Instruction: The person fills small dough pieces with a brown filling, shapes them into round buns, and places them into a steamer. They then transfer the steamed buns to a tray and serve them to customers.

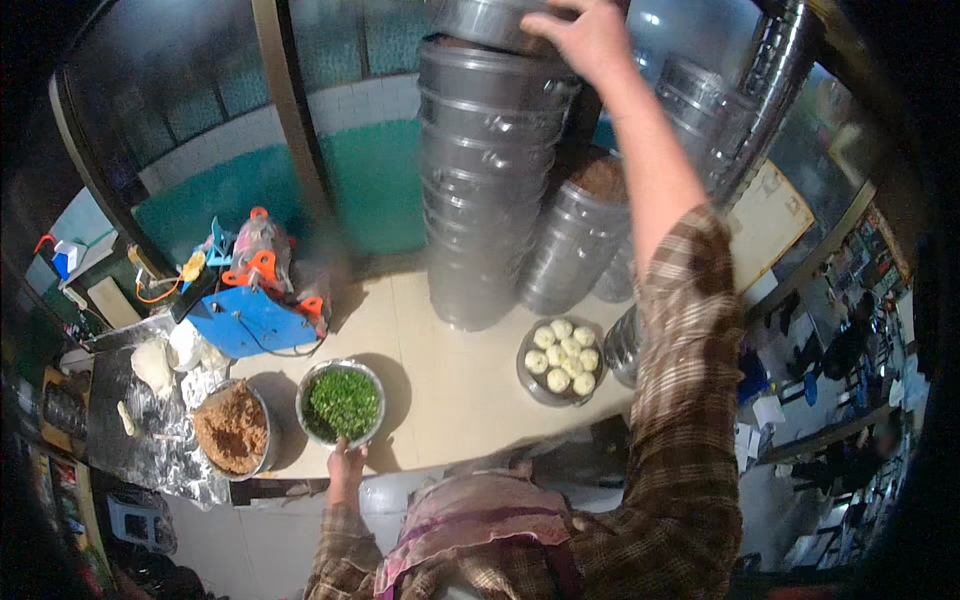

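My right hand (589,34) is raised to the top of a tall stack of metal steamer baskets (487,172), its fingers gripping the rim of the tilted uppermost steamer basket (480,22). My left hand (347,465) touches the near rim of a metal bowl of chopped green herbs (343,401); how firmly it holds the bowl cannot be told. Left of that bowl stands a metal pot of minced filling (231,431). To the right, a round steamer tray (536,388) holds several pale filled buns (557,355), set close together.
A floured dark board (161,420) with lumps of white dough (152,366) lies at the left. Behind it are a blue box-like object (255,322) and orange-handled items. Shorter steamer stacks (574,251) stand right of the tall one, before the windows.
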